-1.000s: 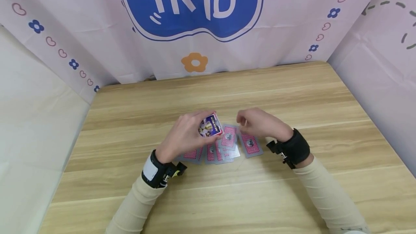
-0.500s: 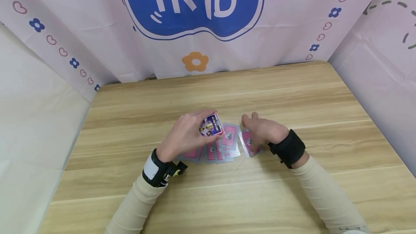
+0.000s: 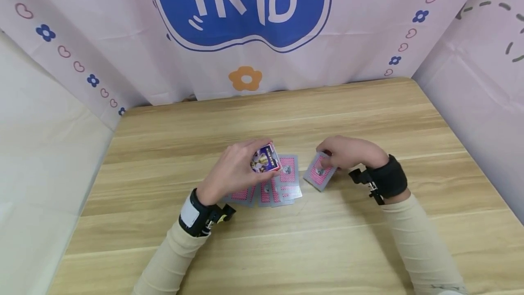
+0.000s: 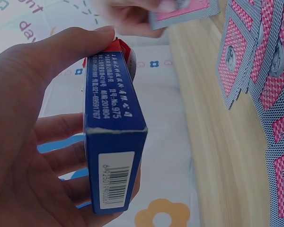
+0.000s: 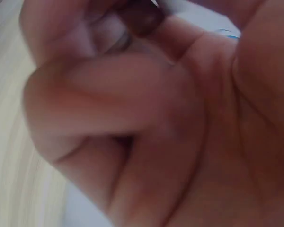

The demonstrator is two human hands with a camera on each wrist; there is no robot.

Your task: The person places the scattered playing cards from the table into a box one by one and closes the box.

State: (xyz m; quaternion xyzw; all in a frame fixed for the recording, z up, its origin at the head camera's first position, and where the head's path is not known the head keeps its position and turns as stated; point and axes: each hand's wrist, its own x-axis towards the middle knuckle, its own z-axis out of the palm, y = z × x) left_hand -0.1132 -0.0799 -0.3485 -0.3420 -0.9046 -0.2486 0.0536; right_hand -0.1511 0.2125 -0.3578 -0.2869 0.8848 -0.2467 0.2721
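Note:
My left hand (image 3: 235, 172) grips a small blue playing card box (image 4: 116, 94) between thumb and fingers, above the table. A barcode shows on the box's end in the left wrist view. The right hand (image 3: 352, 151) pinches a playing card (image 3: 319, 174) with a pink-and-grey back, thumb on its face-down side. Between the hands, several playing cards (image 3: 288, 170) lie overlapping on the table, backs up; the left hand hides part of them. In the right wrist view, the curled fingers (image 5: 99, 99) fill the picture and the card cannot be made out.
The wooden table (image 3: 262, 249) carries the cards and reaches back to a white printed cloth (image 3: 123, 58) hanging behind it. More pale cloth (image 3: 483, 81) hangs along the right side. Each wrist wears a black strap (image 3: 386, 179) with a small camera.
The right hand has picked up the rightmost card, which lay on the table, and moved it slightly right, turning it. The left hand and box have stayed in place.

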